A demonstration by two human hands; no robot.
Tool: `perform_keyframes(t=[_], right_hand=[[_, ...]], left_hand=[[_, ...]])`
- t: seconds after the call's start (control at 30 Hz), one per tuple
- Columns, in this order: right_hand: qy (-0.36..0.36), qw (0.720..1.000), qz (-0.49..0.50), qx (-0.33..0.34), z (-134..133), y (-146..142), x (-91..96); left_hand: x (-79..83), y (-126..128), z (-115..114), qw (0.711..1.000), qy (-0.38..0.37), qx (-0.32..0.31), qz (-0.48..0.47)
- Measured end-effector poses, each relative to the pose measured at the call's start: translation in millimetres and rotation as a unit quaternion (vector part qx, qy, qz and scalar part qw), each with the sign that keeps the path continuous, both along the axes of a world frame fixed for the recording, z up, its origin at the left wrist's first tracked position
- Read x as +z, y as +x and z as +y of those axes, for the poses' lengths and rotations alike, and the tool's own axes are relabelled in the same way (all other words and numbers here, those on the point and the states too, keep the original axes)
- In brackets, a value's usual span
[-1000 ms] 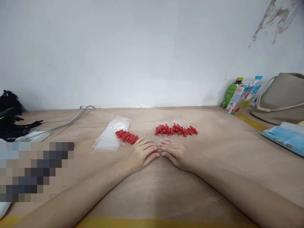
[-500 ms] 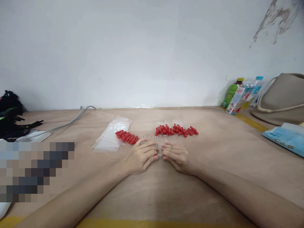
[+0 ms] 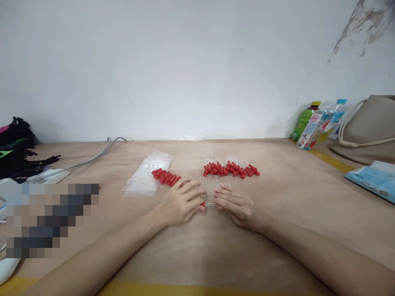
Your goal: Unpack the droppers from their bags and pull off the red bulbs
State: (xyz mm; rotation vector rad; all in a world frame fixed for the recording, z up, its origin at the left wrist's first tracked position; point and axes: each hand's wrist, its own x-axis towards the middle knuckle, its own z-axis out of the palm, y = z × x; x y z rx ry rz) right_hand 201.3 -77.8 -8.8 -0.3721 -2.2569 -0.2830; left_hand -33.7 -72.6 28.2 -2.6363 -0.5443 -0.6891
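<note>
Though farther apart than before, left hand (image 3: 182,202) and right hand (image 3: 238,206) over clear tubes (image 3: 210,190), grips unclear

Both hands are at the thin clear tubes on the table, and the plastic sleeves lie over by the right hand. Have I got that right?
Not quite: the plastic sleeves lie on the side of the left hand, not by the right hand, as the head view shows. Both hands are indeed at the thin clear tubes.
</note>
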Motion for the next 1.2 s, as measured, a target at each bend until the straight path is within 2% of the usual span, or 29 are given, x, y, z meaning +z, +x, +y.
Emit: perform_keyframes(t=[0.07,0.13,0.23,0.33,0.43,0.53,0.6,0.7,0.77,0.83,1.0,1.2], right_hand=[[-0.009,1.0,0.022,-0.017,0.8,8.1,2.4],[-0.024,0.996,0.063,-0.065,3.4,16.2,4.0],[-0.046,0.977,0.11,-0.174,7.9,19.9,4.1],[-0.071,0.964,0.099,-0.236,10.0,10.6,4.2],[-0.098,0.96,0.089,-0.246,9.9,-5.0,8.4],[-0.107,0.956,0.088,-0.258,11.4,-21.6,15.8],[-0.095,0.953,0.079,-0.276,13.9,-34.0,20.6],[-0.082,0.95,0.029,-0.299,18.0,-55.0,25.7],[-0.084,0.947,-0.014,-0.308,19.6,-68.8,27.3],[-0.091,0.944,-0.043,-0.314,19.9,-80.3,27.3],[-0.135,0.938,-0.069,-0.313,16.5,-94.3,23.8],[-0.201,0.931,-0.075,-0.296,8.7,-95.3,25.8]], left_hand=[[5.4,-14.2,9.2,0.999,0.0,0.04,-0.025],[12.2,-36.2,24.8,0.985,-0.041,0.131,-0.104],[20.6,-74.4,54.1,0.921,-0.104,0.286,-0.243],[20.1,-102.5,77.0,0.871,-0.179,0.374,-0.266],[11.9,-111.0,86.5,0.851,-0.264,0.369,-0.266],[4.6,-106.6,86.6,0.85,-0.283,0.362,-0.259],[2.6,-102.9,84.2,0.855,-0.247,0.377,-0.255],[1.5,-101.0,79.5,0.873,-0.113,0.386,-0.276],[0.5,-101.0,76.6,0.89,-0.01,0.364,-0.276],[-0.6,-99.8,73.8,0.908,0.056,0.333,-0.246],[-0.6,-87.5,66.5,0.929,0.117,0.289,-0.199],[-0.3,-76.8,60.9,0.937,0.131,0.273,-0.175]])
